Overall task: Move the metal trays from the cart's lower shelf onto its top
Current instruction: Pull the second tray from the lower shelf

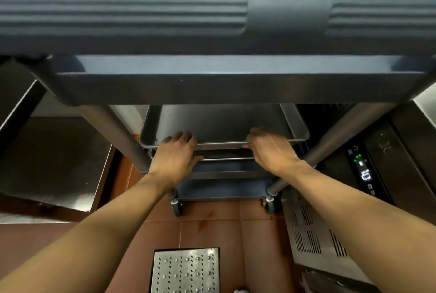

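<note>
A grey plastic cart fills the upper view, its ribbed handle [165, 14] nearest me and its top shelf rim [212, 85] just below. Under that shelf, a shallow metal tray [219, 125] sits tilted above a second tray rim [226, 158] on the lower shelf. My left hand [175, 153] grips the upper tray's near rim at its left end. My right hand [269, 148] grips the same rim at its right end. The far part of the tray is hidden by the top shelf.
Cart legs [118, 132] stand on both sides of my arms, castors [177, 207] on a red tiled floor. A steel counter [54, 158] is left, a dark appliance with lit display [363, 170] right, a perforated floor drain cover [186, 271] below.
</note>
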